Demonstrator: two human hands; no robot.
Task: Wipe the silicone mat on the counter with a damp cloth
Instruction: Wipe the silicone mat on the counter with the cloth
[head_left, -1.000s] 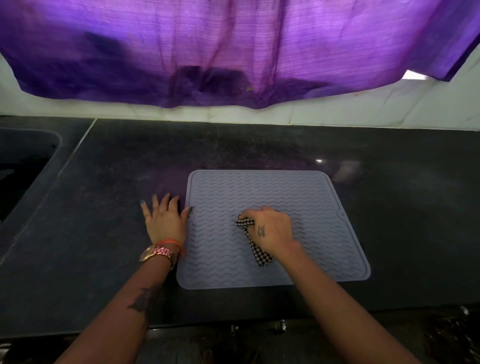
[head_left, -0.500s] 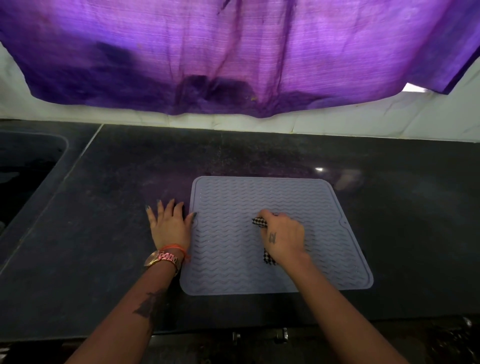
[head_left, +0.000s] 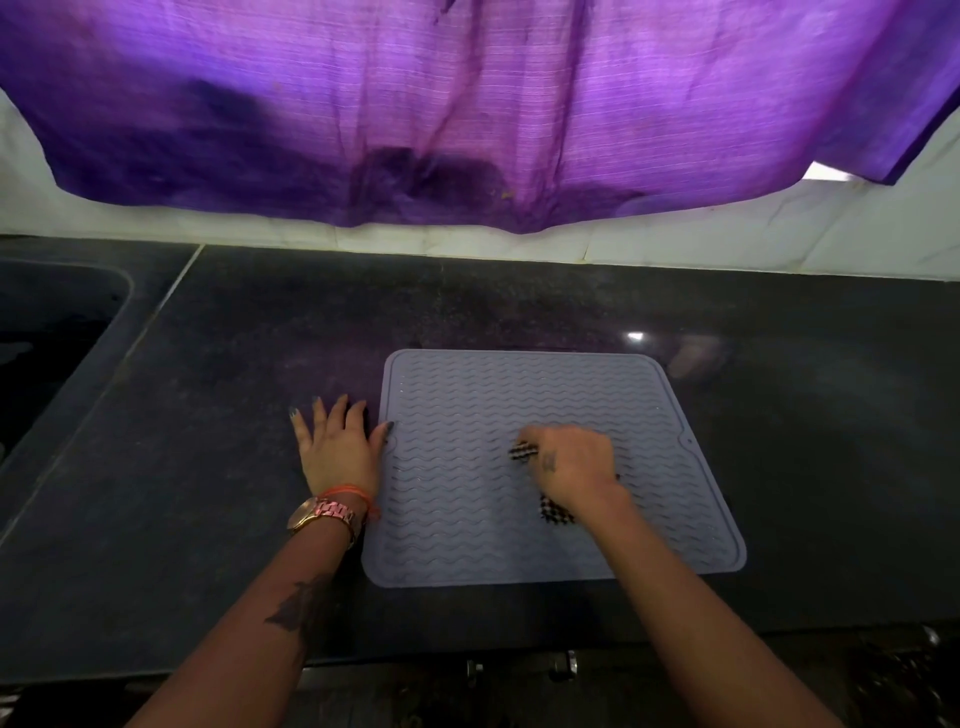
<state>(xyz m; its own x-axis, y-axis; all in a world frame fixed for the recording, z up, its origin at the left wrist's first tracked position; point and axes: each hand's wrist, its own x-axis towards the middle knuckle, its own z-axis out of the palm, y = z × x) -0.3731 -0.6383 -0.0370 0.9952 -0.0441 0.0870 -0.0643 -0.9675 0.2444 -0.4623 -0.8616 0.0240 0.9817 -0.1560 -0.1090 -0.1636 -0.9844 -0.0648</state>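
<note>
A grey-blue silicone mat (head_left: 467, 395) with a wavy ribbed surface lies flat on the dark counter (head_left: 208, 364). My right hand (head_left: 571, 465) is on the middle of the mat and grips a black-and-white checkered cloth (head_left: 555, 512), pressing it onto the ribs. Most of the cloth is hidden under the hand; its ends show at the fingertips and below the wrist. My left hand (head_left: 337, 447) lies flat on the counter with fingers spread, and its thumb touches the mat's left edge.
A purple curtain (head_left: 467, 114) hangs over the white backsplash behind the counter. A dark sink basin (head_left: 47, 332) is set in at the far left. The counter's front edge (head_left: 519, 644) runs just below the mat, with metal fittings beneath it.
My right hand has slid the cloth to the right across the middle of the mat. My left hand has stayed at the mat's left edge.
</note>
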